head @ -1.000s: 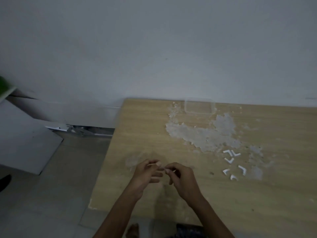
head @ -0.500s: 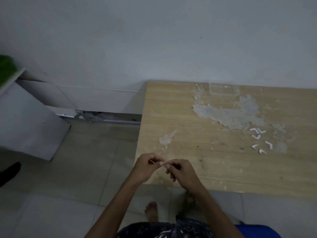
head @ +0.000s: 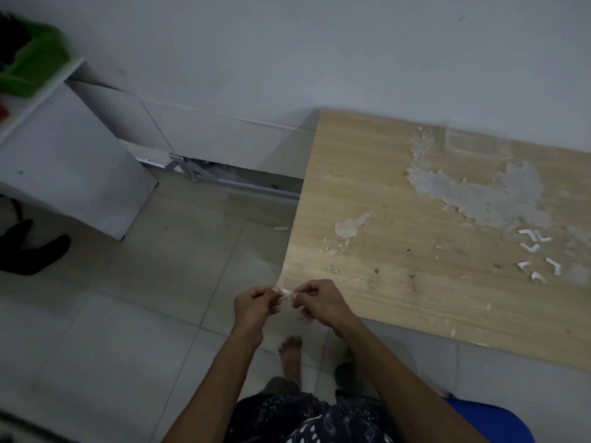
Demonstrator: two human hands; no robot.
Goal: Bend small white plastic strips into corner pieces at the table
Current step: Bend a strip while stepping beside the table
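Observation:
A small white plastic strip [head: 285, 293] is pinched between my left hand [head: 254, 303] and my right hand [head: 321, 302], each holding one end. Both hands hover at the near left corner of the wooden table [head: 399, 266], just past its edge. Most of the strip is hidden by my fingertips. Several bent white corner pieces [head: 537, 255] lie in a loose group on the right part of the table, well away from my hands.
The tabletop has grey patches of peeled surface [head: 479, 193] and a clear plastic box [head: 473, 142] by the wall. A white cabinet [head: 64, 167] with a green bin [head: 28, 68] stands on the tiled floor at left. A blue seat [head: 492, 423] is under me.
The view has swung left and down, so the table sits further right and more floor shows. My hands stay together on the strip, now at the table's corner edge.

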